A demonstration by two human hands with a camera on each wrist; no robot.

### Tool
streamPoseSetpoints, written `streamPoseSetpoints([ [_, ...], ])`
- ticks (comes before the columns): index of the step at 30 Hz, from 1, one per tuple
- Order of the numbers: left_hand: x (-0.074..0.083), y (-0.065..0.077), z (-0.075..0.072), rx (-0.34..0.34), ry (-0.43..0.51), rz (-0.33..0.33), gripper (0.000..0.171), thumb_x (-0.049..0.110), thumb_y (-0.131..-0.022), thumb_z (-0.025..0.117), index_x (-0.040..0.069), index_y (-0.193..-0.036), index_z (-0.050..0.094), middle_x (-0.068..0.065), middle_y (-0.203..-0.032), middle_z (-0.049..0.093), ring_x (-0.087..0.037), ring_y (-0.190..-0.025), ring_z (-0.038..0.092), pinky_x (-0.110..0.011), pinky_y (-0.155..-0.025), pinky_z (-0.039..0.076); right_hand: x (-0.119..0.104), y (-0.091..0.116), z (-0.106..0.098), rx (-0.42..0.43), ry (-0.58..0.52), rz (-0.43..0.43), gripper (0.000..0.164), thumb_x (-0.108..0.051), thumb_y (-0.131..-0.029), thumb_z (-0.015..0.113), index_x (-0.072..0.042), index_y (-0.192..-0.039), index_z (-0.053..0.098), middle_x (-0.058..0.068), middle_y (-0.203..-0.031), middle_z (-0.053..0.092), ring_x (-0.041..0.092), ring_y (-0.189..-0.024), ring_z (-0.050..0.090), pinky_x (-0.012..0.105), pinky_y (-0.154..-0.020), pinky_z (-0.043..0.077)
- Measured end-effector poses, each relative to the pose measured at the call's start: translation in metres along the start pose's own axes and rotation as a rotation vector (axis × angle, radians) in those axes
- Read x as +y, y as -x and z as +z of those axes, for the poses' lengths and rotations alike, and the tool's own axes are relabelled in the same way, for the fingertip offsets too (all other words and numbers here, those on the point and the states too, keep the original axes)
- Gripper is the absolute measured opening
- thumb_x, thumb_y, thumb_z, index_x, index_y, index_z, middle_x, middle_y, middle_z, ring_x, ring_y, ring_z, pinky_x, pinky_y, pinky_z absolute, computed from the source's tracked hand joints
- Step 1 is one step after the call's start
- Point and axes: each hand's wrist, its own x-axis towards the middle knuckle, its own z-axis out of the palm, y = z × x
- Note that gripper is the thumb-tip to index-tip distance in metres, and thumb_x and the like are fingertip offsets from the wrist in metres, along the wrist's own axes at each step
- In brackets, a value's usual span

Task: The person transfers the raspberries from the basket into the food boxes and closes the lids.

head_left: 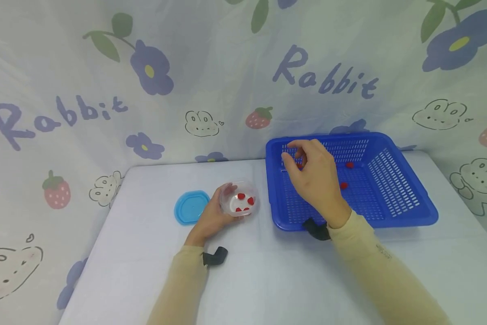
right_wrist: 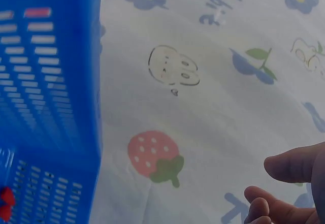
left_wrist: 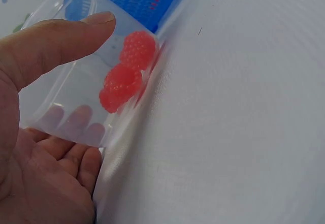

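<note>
My left hand (head_left: 212, 215) grips a clear plastic tub (head_left: 231, 204) on the table, thumb on one side and fingers round the other. Several red toy raspberries (head_left: 241, 196) lie at the bottom of the tub; in the left wrist view two raspberries (left_wrist: 123, 82) show through its wall. Over the left part of a blue slotted basket (head_left: 405, 189) hovers my right hand (head_left: 316, 178), fingers bent and thumb apart from them. Nothing sits between thumb and fingers in the right wrist view. More raspberries (head_left: 343, 185) lie scattered in the basket, one partly hidden behind the right hand.
A light blue lid (head_left: 190, 207) lies on the white-covered table (head_left: 243, 280), just left of the left hand. Behind the table hangs a printed cloth (head_left: 227, 67) with rabbits, flowers and strawberries. The basket's raised rim stands right of the tub.
</note>
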Motion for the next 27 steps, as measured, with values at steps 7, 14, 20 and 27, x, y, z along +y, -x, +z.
streamPoseSetpoints([
  [7, 0.001, 0.000, 0.000, 0.003, -0.006, -0.002, 0.094, 0.041, -0.062, 0.084, 0.037, -0.138, 0.030, 0.021, -0.135, 0.042, -0.009, -0.130, 0.032, -0.054, -0.104, 0.029, 0.017, -0.011, -0.008, -0.023, 0.055, 0.032, 0.027, -0.025, -0.087, 0.062, -0.003, -0.102, 0.066, 0.006, -0.078, 0.055, 0.018, -0.062, 0.044, 0.032, -0.056, 0.035],
  [14, 0.003, 0.001, 0.000, -0.008, -0.012, -0.030, 0.094, 0.042, -0.062, 0.084, 0.037, -0.139, 0.029, 0.021, -0.136, 0.041, -0.011, -0.131, 0.031, -0.056, -0.104, 0.029, 0.036, -0.021, -0.010, -0.053, 0.115, 0.073, 0.028, -0.025, -0.087, 0.061, -0.003, -0.104, 0.066, 0.008, -0.081, 0.056, 0.022, -0.066, 0.047, 0.034, -0.058, 0.037],
  [20, 0.001, 0.001, 0.001, -0.004, -0.006, -0.029, 0.094, 0.043, -0.062, 0.084, 0.039, -0.138, 0.029, 0.021, -0.136, 0.042, -0.011, -0.132, 0.031, -0.056, -0.104, 0.028, 0.052, -0.031, -0.011, -0.104, 0.154, 0.087, 0.029, -0.024, -0.088, 0.060, -0.001, -0.105, 0.066, 0.011, -0.082, 0.058, 0.026, -0.071, 0.051, 0.039, -0.060, 0.041],
  [27, 0.000, 0.000, 0.001, -0.008, -0.008, -0.034, 0.094, 0.044, -0.062, 0.083, 0.040, -0.138, 0.029, 0.022, -0.135, 0.042, -0.011, -0.131, 0.031, -0.056, -0.103, 0.029, 0.069, -0.039, -0.005, -0.201, 0.209, 0.116, 0.030, -0.023, -0.088, 0.059, 0.000, -0.107, 0.064, 0.013, -0.086, 0.058, 0.027, -0.071, 0.052, 0.040, -0.060, 0.043],
])
